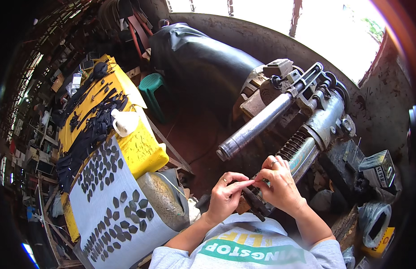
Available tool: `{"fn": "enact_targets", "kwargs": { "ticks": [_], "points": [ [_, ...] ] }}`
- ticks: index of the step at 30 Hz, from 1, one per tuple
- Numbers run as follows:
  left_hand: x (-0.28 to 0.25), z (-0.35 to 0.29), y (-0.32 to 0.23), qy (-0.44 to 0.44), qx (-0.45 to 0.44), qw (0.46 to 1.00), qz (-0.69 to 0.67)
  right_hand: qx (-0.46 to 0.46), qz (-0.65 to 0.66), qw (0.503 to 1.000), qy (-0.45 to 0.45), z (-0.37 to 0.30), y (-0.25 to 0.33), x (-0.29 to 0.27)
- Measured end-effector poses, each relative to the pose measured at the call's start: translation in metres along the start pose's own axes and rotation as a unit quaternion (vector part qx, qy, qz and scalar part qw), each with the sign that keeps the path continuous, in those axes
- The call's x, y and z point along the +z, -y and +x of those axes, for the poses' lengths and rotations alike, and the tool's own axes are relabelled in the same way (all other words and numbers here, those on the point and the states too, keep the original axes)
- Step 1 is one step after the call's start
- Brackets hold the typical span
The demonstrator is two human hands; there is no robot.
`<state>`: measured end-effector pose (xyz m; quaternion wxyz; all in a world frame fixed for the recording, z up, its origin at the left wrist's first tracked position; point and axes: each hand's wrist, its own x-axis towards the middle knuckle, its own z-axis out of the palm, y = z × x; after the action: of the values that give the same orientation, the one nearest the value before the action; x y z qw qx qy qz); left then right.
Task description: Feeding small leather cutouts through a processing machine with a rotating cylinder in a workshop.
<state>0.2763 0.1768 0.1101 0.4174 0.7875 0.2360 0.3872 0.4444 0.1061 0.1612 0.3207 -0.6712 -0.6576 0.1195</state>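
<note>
My left hand (226, 193) and my right hand (279, 183) meet in front of my chest, their fingertips pinched close together. Whatever small thing lies between them is too small to make out. Just beyond and beside my right hand stands a heavy metal machine (324, 123) with a coil spring (292, 145) and a long polished bar (257, 127) reaching toward me. A dark metal part (256, 204) sits under my hands, partly covered by them. To my left, a pale sheet (127, 181) carries many small dark cut pieces (132, 206) laid in rows.
A yellow-covered table (143, 145) holds dark straps (93, 123) and a white jug (125, 122). Behind it stands a green stool (152, 89). Black sheeting (203, 58) drapes a bulky thing at the back. A tin (379, 169) and a plastic bag (373, 219) lie at right.
</note>
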Motion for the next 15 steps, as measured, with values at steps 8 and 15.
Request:
{"fn": "enact_targets", "kwargs": {
  "ticks": [8,15],
  "points": [
    [0.001,0.004,-0.003,-0.027,-0.029,0.999,-0.024,-0.009,-0.032,0.999,-0.009,-0.001,0.005,-0.001],
    [-0.001,0.012,0.006,0.022,-0.014,1.0,-0.003,-0.011,-0.003,0.999,-0.049,-0.002,0.008,-0.011]
  ]
}}
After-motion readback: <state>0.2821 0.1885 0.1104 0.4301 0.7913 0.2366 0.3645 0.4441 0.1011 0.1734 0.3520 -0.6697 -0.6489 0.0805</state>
